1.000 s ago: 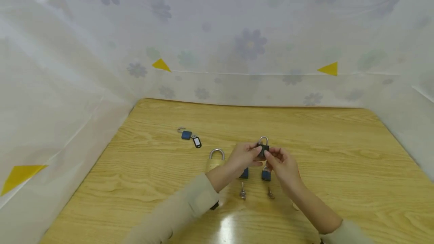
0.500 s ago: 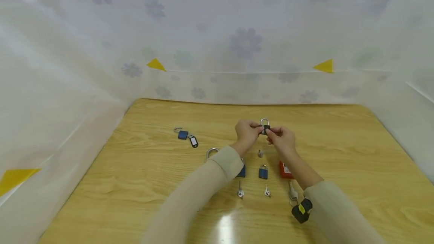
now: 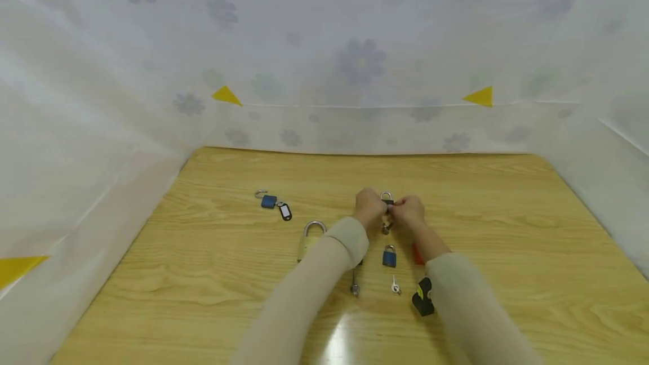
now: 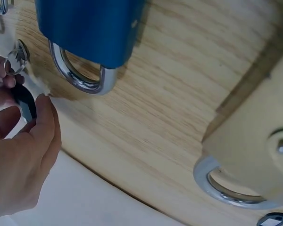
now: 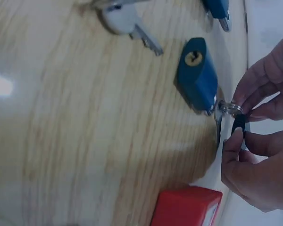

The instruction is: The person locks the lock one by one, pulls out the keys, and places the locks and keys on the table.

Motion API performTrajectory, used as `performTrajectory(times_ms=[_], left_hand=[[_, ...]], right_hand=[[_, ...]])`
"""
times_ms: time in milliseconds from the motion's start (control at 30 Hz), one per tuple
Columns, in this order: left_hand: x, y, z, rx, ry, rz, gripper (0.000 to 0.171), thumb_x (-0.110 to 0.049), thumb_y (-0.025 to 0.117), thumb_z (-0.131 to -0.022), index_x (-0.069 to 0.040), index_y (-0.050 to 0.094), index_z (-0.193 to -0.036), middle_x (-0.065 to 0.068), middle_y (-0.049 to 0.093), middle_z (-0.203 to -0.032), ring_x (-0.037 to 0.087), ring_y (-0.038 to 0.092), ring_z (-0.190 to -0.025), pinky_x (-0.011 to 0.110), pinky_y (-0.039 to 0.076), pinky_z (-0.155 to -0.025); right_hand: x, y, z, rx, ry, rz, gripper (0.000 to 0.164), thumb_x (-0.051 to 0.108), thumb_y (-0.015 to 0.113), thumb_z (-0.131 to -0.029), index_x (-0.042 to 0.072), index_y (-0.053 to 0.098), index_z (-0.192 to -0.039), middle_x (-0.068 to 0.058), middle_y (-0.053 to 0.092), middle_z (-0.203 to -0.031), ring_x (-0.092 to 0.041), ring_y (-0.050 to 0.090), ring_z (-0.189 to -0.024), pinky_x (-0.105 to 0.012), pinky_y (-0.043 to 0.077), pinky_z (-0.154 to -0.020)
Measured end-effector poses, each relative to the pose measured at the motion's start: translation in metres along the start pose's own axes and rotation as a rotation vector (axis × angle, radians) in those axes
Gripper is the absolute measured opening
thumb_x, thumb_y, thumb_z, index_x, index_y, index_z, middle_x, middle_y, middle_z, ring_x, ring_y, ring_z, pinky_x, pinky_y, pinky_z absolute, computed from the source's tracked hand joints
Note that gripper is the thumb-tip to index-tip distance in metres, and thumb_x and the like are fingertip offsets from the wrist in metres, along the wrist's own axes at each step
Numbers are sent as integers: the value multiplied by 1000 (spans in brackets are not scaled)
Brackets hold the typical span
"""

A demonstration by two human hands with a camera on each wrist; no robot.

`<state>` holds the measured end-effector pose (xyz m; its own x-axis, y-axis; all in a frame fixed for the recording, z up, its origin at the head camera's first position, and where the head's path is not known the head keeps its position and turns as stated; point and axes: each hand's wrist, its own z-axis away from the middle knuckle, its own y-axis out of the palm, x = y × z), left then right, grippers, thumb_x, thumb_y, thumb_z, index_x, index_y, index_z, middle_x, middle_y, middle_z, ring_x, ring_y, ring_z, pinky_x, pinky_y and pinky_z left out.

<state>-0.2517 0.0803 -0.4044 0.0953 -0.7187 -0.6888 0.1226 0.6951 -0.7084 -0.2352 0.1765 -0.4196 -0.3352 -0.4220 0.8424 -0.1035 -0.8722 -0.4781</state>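
Observation:
Between both hands is a small black padlock [image 3: 388,202], its silver shackle pointing to the back of the table. The left hand [image 3: 369,206] grips its left side with curled fingers. From the right, the right hand [image 3: 408,211] pinches it with thumb and fingertips, as the right wrist view also shows around the black body [image 5: 239,123]. A key on a ring [image 3: 385,228] lies just in front of the hands. Nearer still stands a blue padlock [image 3: 389,257], its keyhole visible in the right wrist view, with a silver key [image 3: 395,285] before it.
Left of the forearm is a large brass padlock [image 3: 306,245]. Farther back lies an unlocked blue padlock [image 3: 269,201] with a black tag [image 3: 285,211]. The right arm partly covers a red padlock [image 3: 418,253] and a black-and-yellow piece [image 3: 422,297]. Another key [image 3: 355,287] lies mid-table.
Both hands carried the black padlock toward the back of the table, then lowered it slightly toward the ringed key. Both hands keep hold of it. The head view shifted a little.

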Motion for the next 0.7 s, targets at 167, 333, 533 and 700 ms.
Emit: performTrajectory(times_ms=[167,333,533,700], left_hand=[[5,7,-11,79,-32,-10,20,-13,75,-73,-1,61,-67,5,51,-64,17,46,-60,24,45,-55],[33,55,-57,36,6,-79,16,-16,70,-71,-4,59,-65,6,56,-68,18,51,-61,25,49,-56],[68,107,-107,21,21,-71,17,-20,68,-72,-6,60,-66,5,53,-67,18,49,-59,25,46,-52],[62,98,-99,72,-29,-77,22,-22,71,-75,-2,62,-75,8,56,-71,18,51,-61,25,48,-53]], right_hand=[[-8,6,-8,-42,-20,114,16,3,62,-82,-11,61,-89,-17,62,-81,-14,57,-59,-18,49,-51],[-66,19,-69,-122,-139,228,16,17,68,-77,2,65,-73,-11,65,-77,-22,57,-70,-27,50,-56],[-93,27,-99,-138,-202,274,22,22,70,-73,9,61,-57,-4,59,-60,-18,51,-58,-26,43,-47],[-26,11,-25,-46,-209,344,43,7,58,-76,11,39,-37,4,34,-38,-9,31,-38,-20,27,-36]])
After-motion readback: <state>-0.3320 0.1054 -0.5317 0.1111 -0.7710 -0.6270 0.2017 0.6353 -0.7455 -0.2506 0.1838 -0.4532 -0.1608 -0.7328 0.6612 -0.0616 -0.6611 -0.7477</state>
